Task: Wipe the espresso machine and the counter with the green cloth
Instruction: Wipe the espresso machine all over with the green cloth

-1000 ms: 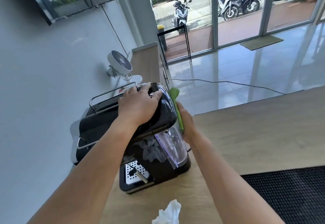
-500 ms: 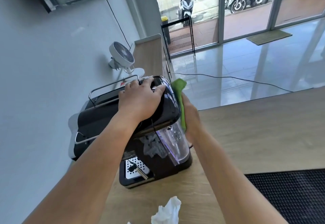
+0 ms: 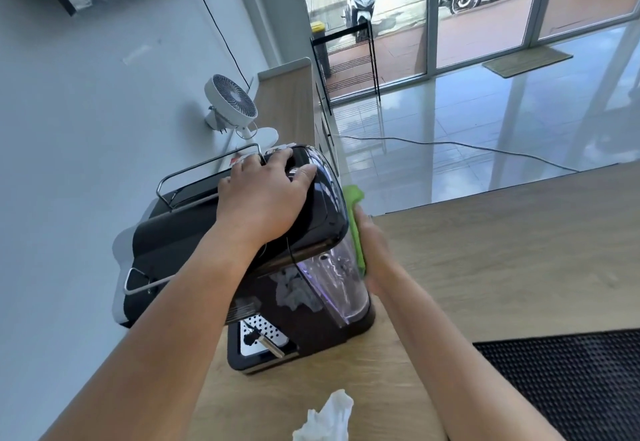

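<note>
A left hand (image 3: 263,198) lies flat atop the espresso machine (image 3: 242,260), steadying it, while the right hand (image 3: 375,253) presses the soft, limp green cloth (image 3: 356,222) against its slick right side.

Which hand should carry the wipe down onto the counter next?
Right hand: it presses the green cloth against the black espresso machine, just above the wooden counter. Left hand steadies the top.
</note>
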